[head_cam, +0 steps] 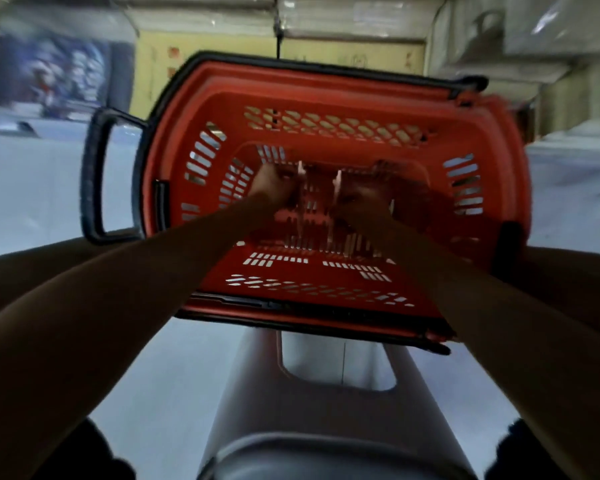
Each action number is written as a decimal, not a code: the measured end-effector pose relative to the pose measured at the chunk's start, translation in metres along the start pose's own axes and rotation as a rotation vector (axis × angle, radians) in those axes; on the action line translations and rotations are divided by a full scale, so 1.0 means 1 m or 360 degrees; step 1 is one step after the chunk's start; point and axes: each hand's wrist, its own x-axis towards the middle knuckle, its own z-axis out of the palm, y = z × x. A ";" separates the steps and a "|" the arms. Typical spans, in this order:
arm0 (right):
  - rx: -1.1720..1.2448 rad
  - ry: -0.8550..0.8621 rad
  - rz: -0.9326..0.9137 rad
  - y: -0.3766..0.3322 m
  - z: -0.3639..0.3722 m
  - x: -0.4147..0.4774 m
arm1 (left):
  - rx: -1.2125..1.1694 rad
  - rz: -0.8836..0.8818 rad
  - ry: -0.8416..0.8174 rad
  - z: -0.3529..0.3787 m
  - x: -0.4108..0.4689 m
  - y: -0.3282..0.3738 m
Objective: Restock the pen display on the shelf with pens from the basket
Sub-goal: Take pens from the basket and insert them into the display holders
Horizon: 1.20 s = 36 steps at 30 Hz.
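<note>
Bottom centre: grey rounded part, too blurred to identify. Just above it is a brown moulded piece with a rounded cut-out. Pale floor shows through the cut-out and on both sides.

The near rim of the red basket overlaps the brown piece's far end; contact unclear. Both forearms cross that near rim, the left from lower left and the right from lower right, with open room between them. Black loop handle sticks out at the basket's left side, over the floor.

Left hand and right hand are down at the slotted basket bottom, mid-frame, close together, not touching.

Pens: two pale sticks in the gap between the hands, one by each hand's fingers.

Grip, both hands: motion blur, cannot tell if either is closed on a pen.

Far, top of frame: blurred shelving.
</note>
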 end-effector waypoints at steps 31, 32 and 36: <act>0.0664 0.0544 -0.0627 -0.064 -0.056 -0.279 | -0.1146 0.0320 0.0047 -0.081 -0.281 0.099; 0.0691 0.0561 -0.0632 -0.065 -0.055 -0.277 | -0.1272 0.0282 0.0109 -0.082 -0.282 0.098; 0.0611 0.0693 -0.0697 -0.073 -0.055 -0.270 | -0.1408 0.0350 0.0128 -0.087 -0.276 0.108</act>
